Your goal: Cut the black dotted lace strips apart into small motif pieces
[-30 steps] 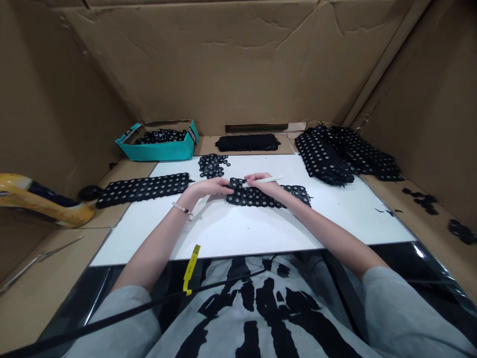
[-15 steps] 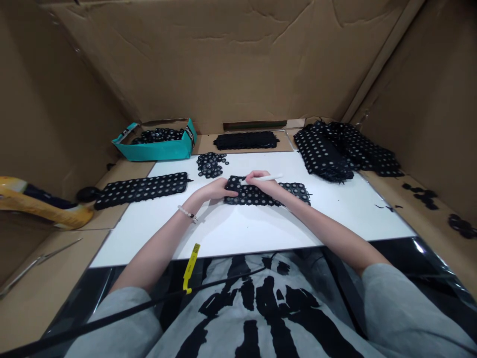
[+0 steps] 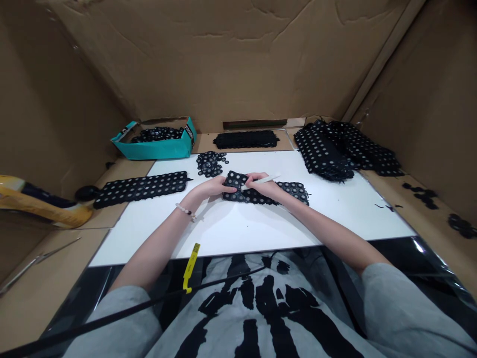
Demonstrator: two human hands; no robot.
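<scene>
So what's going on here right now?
A person is working on a strip of black lace with round eyelets lying on a white board. Their left hand rests on the strip, and their right hand holds a white pen-like tool with its tip on the lace. Another lace strip lies to the left, loose lace pieces lie beyond the hands, a teal box holds more lace, and stacked lace strips sit back right.
</scene>
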